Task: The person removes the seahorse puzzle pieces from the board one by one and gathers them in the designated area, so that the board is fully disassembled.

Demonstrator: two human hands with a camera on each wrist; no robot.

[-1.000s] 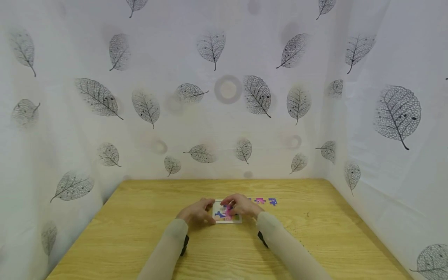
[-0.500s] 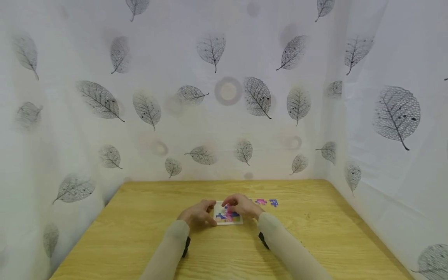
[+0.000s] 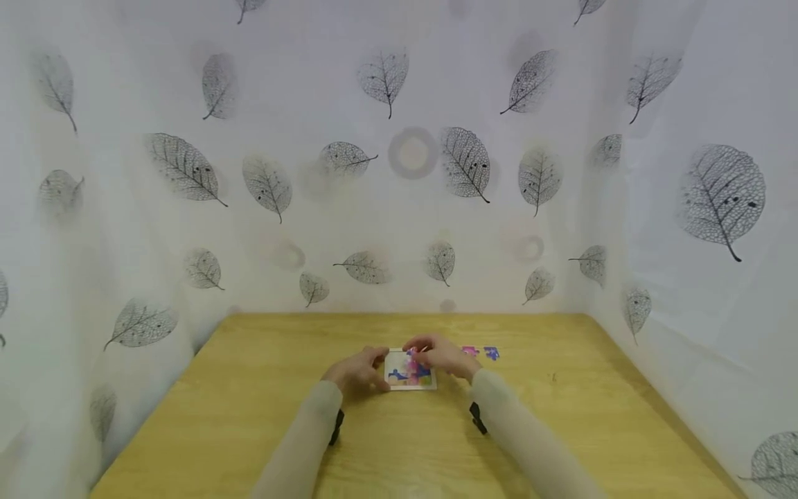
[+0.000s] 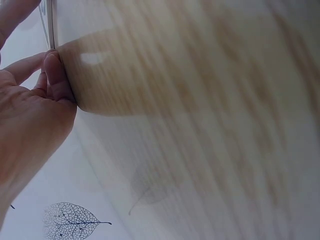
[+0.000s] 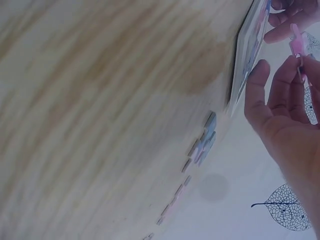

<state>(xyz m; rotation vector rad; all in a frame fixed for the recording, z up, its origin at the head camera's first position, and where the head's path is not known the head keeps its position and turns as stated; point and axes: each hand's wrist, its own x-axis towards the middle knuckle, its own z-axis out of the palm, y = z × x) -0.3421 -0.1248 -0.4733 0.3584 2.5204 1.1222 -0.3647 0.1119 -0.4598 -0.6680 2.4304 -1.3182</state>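
A small square jigsaw puzzle with a white tray (image 3: 413,388) lies on the table, its lower part filled with blue, pink and orange pieces, its upper left pale. My left hand (image 3: 358,369) holds the tray's left side, thumb at the near corner and fingers at the far one. Over the tray's right part, my right hand (image 3: 444,356) pinches a pink puzzle piece (image 5: 297,44) between thumb and fingertips. In the right wrist view that piece is tilted and raised off the tray. In the left wrist view, curled fingers (image 4: 56,75) meet the tray's edge.
Right of the tray lie loose puzzle pieces, a pink one (image 3: 470,351) and a blue one (image 3: 492,353) among them. The wooden table (image 3: 249,416) ends at a pale curtain (image 3: 287,208) printed with leaves, behind and at both sides.
My right hand stays over the tray with the pink piece, its fingers shifting slightly. My left hand keeps its place at the tray's left side. The head view has tilted and shifted a little.
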